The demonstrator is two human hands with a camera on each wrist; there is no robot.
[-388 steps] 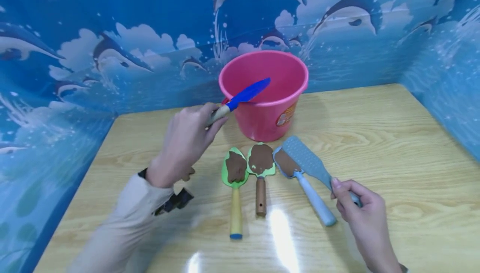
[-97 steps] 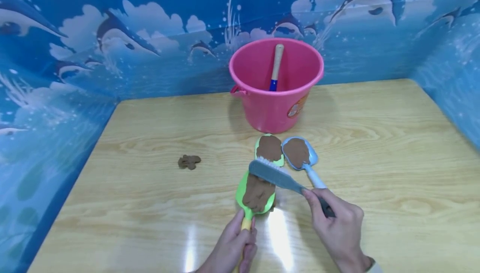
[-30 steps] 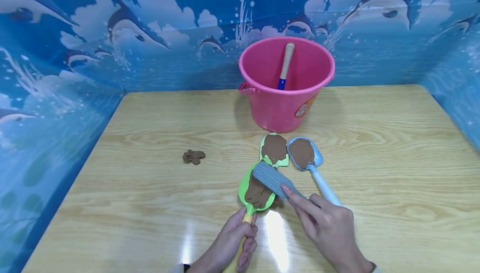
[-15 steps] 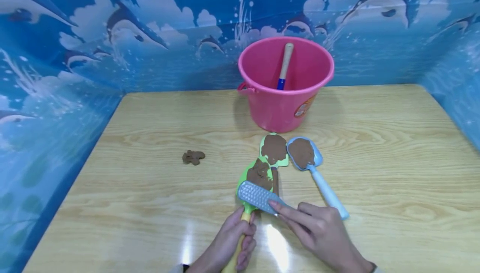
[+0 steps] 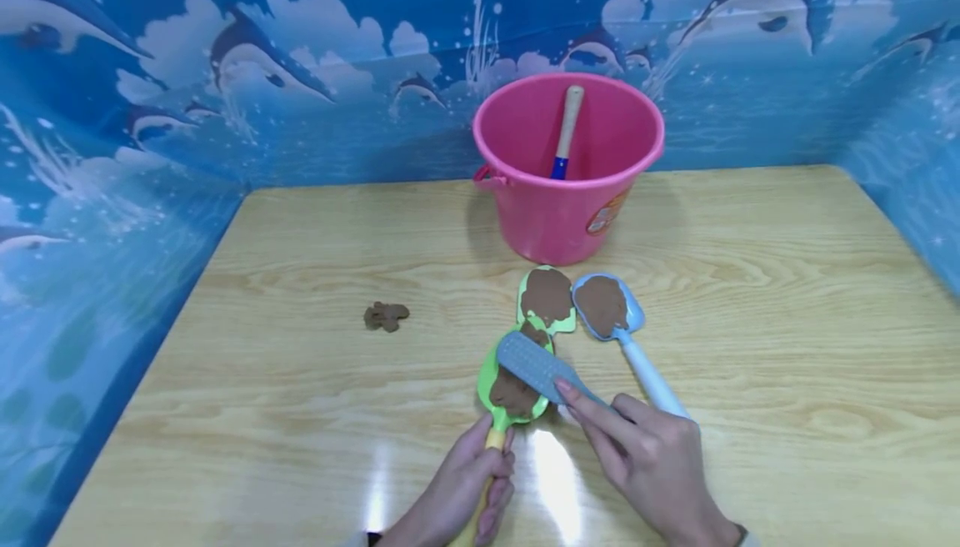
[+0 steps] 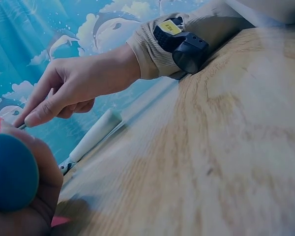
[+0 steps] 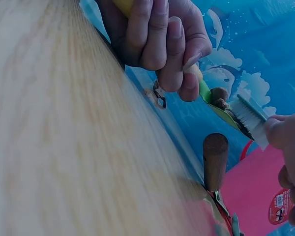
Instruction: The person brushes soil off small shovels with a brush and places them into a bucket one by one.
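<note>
My left hand (image 5: 461,476) grips the yellow handle of a green toy shovel (image 5: 488,382), whose blade carries a brown clay-like mass (image 5: 514,395). In the left wrist view the handle's blue end cap (image 6: 12,172) shows beside the curled fingers. A grey-blue brush (image 5: 534,362) is held by my right hand (image 5: 652,459), its index finger lying along the brush's back. The brush lies across the upper part of the blade and hides some of the brown mass. The right wrist view shows its white bristles (image 7: 247,118) facing the shovel, at or close to the brown mass.
A pink bucket (image 5: 570,226) stands at the back, with a blue tool's pale handle (image 5: 569,123) sticking up inside. Behind the held shovel lie a light green shovel (image 5: 564,327) and a light blue shovel (image 5: 651,373), both brown-topped. A brown lump (image 5: 386,316) lies left.
The brush has moved from the blade's handle end up toward its tip since half a second ago. Much earlier, my left hand held the blue tool at the bucket and the brush was over the blue shovel.
</note>
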